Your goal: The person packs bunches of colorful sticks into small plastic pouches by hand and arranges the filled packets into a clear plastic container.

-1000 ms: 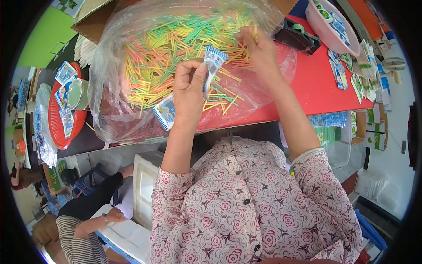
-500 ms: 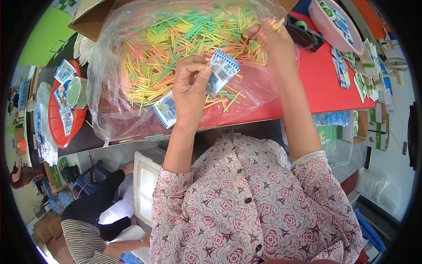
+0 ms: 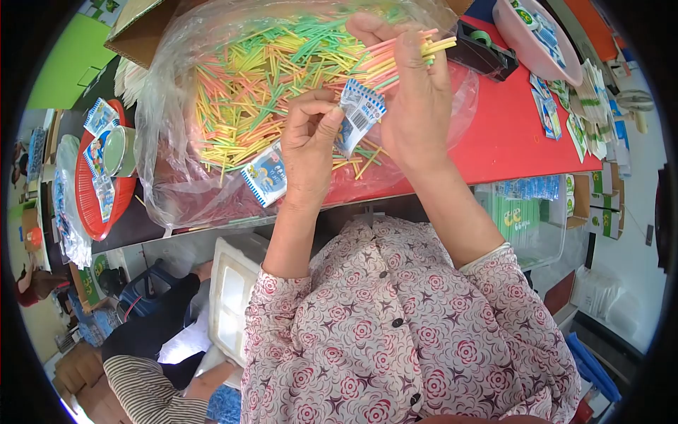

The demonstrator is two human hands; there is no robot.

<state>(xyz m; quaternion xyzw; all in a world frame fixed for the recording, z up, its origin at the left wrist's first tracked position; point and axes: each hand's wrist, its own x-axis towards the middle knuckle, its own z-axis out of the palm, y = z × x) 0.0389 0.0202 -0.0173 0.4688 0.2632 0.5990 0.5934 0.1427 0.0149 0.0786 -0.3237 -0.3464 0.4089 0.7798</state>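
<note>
L hand (image 3: 309,145) pinches blue/wht pkt (image 3: 361,116) btwn thumb & fingers; 2nd pkt (image 3: 265,174) at its 8 o'clock, grip unclear. R hand (image 3: 418,106), part-curled, thumb over bunch of colored sticks (image 3: 381,65), at L hand's 2 o'clock. Loose sticks (image 3: 247,106) in clr plastic, 11 o'clock; tape dispenser (image 3: 482,53), 1 o'clock; red basket (image 3: 86,201), 9–10.

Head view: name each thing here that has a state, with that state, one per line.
Left hand: fingers pinching packet
Right hand: holding coloured sticks
Clear plastic bag: spread open
Pink basin: open, holding packets
Red basket: holding packets
Tape dispenser: loaded
</note>
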